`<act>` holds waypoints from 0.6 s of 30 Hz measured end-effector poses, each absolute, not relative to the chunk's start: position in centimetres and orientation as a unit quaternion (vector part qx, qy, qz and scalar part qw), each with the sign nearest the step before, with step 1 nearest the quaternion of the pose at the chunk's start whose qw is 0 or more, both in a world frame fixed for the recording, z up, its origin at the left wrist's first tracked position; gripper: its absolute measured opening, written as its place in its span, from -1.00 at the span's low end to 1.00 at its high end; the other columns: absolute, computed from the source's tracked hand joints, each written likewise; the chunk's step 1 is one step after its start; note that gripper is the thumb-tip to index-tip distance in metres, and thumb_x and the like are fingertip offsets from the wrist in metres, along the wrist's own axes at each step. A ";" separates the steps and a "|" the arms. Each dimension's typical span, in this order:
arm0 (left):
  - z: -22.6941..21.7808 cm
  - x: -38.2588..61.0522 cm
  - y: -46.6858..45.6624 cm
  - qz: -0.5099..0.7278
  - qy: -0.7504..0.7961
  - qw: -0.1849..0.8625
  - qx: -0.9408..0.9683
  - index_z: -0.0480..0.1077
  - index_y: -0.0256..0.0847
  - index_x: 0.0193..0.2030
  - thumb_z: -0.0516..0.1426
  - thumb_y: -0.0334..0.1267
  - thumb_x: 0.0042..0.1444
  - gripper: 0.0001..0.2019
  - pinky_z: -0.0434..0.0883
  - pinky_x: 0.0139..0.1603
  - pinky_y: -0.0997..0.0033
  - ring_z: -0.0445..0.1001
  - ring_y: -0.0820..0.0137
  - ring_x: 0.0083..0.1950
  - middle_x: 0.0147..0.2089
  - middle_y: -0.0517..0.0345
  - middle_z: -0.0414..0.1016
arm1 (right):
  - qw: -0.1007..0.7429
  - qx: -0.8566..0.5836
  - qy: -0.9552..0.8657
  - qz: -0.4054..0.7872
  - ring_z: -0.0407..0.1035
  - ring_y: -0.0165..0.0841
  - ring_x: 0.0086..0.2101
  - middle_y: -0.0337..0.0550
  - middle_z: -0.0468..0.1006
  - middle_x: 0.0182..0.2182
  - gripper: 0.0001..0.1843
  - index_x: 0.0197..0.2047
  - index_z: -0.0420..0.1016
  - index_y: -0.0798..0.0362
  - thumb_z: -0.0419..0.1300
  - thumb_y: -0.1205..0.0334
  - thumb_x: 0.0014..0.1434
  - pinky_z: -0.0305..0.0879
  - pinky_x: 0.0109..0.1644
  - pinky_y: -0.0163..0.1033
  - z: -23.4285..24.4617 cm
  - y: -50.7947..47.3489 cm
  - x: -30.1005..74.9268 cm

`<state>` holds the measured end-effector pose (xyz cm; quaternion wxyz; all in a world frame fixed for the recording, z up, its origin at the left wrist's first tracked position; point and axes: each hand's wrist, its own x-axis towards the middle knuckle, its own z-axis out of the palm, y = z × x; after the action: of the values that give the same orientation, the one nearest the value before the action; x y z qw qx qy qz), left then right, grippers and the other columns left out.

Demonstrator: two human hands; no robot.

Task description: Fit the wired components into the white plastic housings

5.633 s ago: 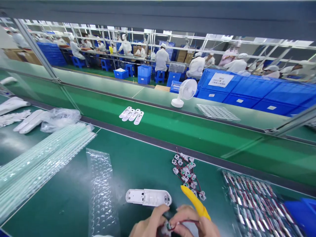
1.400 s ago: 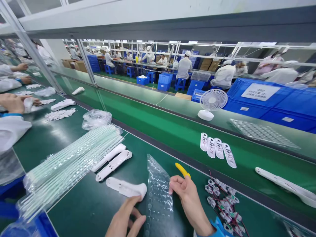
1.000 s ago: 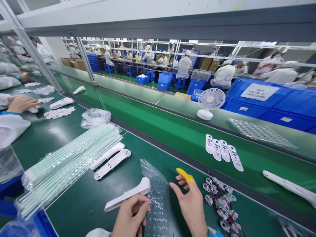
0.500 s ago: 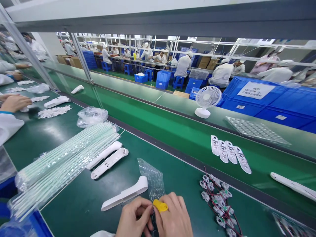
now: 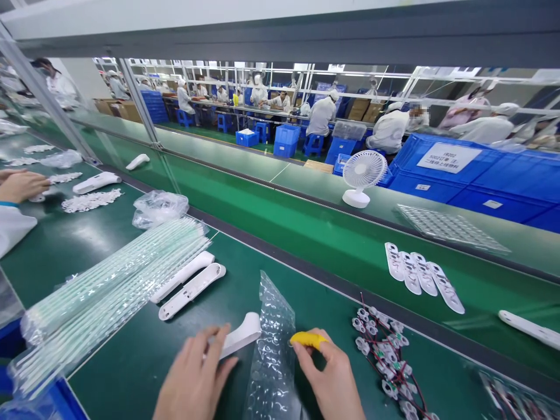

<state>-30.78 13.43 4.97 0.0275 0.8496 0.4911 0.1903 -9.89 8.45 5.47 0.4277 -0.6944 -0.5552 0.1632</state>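
Green bench, near edge cut off. Ref. for all positions: clear bubbled sheet lying on it, 1 pc., bottom end out of view. Green belt runs beyond sheet. Blue crates farther back, R of sheet; overlapping & cut off, no reliable count. Bundle of pale strips, 1, in plastic wrap, L of sheet; strips too tight to count. White fan, 1, beyond sheet to R. Far L of sheet, a co-worker's hand, partly cut off.

L hand just L of sheet, fingers parted over 1 white shell; curved end shows past fingertips at sheet's L edge, rest mostly hidden. Can't tell from here if it's gripped. 2 more shells farther L of sheet, near bundle. R hand at sheet's R edge: thumb & covered finger brought together; can't tell if film is pinched betw. them.

White oval plates, 4, on belt, R of sheet. Wired parts, tangled pile R of sheet past R hand; exact no. unclear. Yellow finger cover, 1, on R hand, by sheet.
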 end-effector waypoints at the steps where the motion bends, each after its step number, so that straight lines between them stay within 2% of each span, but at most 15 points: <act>1: 5.1 -31.6 14.0 0.180 0.495 0.017 0.850 0.40 -0.18 -0.07 -0.10 0.00 0.16 -0.58 0.43 -0.33 0.29 0.46 0.19 -0.22 -0.14 -0.02 0.48 | 0.432 -0.694 -0.552 0.168 0.32 -0.43 -0.52 -0.23 0.40 -0.57 -0.76 -0.53 0.41 0.06 0.07 0.22 0.12 0.26 -0.43 -0.38 5.7 8.3 -9.7; 3: 5.5 -33.3 15.2 0.170 0.506 0.085 0.841 0.44 -0.13 -0.17 -0.09 0.03 0.14 -0.61 0.41 -0.26 0.25 0.46 0.19 -0.22 -0.21 0.04 0.50 | 0.443 -0.692 -0.546 0.162 0.33 -0.43 -0.52 -0.22 0.41 -0.56 -0.76 -0.51 0.41 0.06 0.06 0.20 0.13 0.27 -0.43 -0.38 6.0 7.9 -9.2; 5: 6.3 -34.5 16.1 0.206 0.538 0.196 0.793 0.45 -0.10 -0.25 -0.03 0.07 0.07 -0.63 0.40 -0.24 0.35 0.48 0.26 -0.26 -0.26 0.11 0.52 | 0.448 -0.698 -0.542 0.136 0.35 -0.42 -0.51 -0.20 0.43 -0.54 -0.79 -0.48 0.44 0.06 0.08 0.19 0.12 0.28 -0.42 -0.38 6.6 7.2 -8.2; 7: 7.5 -34.7 16.4 0.247 0.591 0.290 0.711 0.44 -0.11 -0.26 0.04 0.15 -0.05 -0.59 0.41 -0.38 0.47 0.49 0.31 -0.38 -0.33 0.14 0.52 | 0.438 -0.712 -0.538 0.108 0.36 -0.42 -0.53 -0.21 0.46 -0.55 -0.80 -0.47 0.45 0.06 0.11 0.17 0.09 0.28 -0.45 -0.39 7.2 6.2 -7.1; 9: 8.6 -33.3 16.0 0.239 0.614 0.376 0.651 0.44 -0.14 -0.26 0.07 0.17 -0.14 -0.54 0.36 -0.57 0.52 0.44 0.36 -0.55 -0.45 0.16 0.50 | 0.420 -0.729 -0.533 0.085 0.33 -0.45 -0.61 -0.26 0.44 -0.64 -0.76 -0.57 0.41 0.05 0.13 0.17 0.08 0.25 -0.51 -0.42 7.9 4.9 -6.1; 11: 9.2 -30.6 14.9 0.178 0.573 0.472 0.646 0.43 -0.17 -0.24 0.06 0.13 -0.11 -0.56 0.32 -0.62 0.54 0.36 0.42 -0.64 -0.52 0.18 0.46 | 0.394 -0.739 -0.543 0.068 0.25 -0.52 -0.72 -0.33 0.34 -0.76 -0.65 -0.69 0.31 0.05 0.13 0.18 0.09 0.20 -0.57 -0.45 8.2 3.6 -5.6; 12: 9.1 -29.0 14.2 0.132 0.537 0.522 0.650 0.43 -0.17 -0.24 0.02 0.08 -0.05 -0.60 0.32 -0.61 0.54 0.35 0.44 -0.64 -0.49 0.18 0.47 | 0.378 -0.739 -0.555 0.053 0.20 -0.55 -0.75 -0.35 0.30 -0.80 -0.59 -0.73 0.25 0.06 0.12 0.19 0.10 0.18 -0.58 -0.46 8.2 3.0 -5.4; 14: 8.6 -25.8 12.7 0.063 0.464 0.559 0.684 0.40 -0.19 -0.28 -0.02 -0.05 0.04 -0.70 0.29 -0.61 0.56 0.32 0.49 -0.65 -0.43 0.15 0.47 | 0.336 -0.734 -0.591 0.015 0.17 -0.57 -0.77 -0.35 0.28 -0.82 -0.55 -0.76 0.21 0.07 0.10 0.18 0.12 0.16 -0.59 -0.47 7.5 1.9 -5.3; 18: 7.2 -22.4 10.6 0.036 0.419 0.540 0.729 0.35 -0.20 -0.29 -0.07 -0.19 0.10 -0.78 0.25 -0.61 0.57 0.24 0.52 -0.66 -0.42 0.16 0.45 | 0.235 -0.740 -0.629 -0.031 0.14 -0.54 -0.76 -0.30 0.30 -0.80 -0.53 -0.75 0.20 0.06 0.03 0.15 0.15 0.04 -0.66 -0.42 4.8 0.6 -5.4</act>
<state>-22.40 10.63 7.24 0.5396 0.7292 0.4192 0.0363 -5.40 0.58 4.82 0.2350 -0.7403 -0.6291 -0.0314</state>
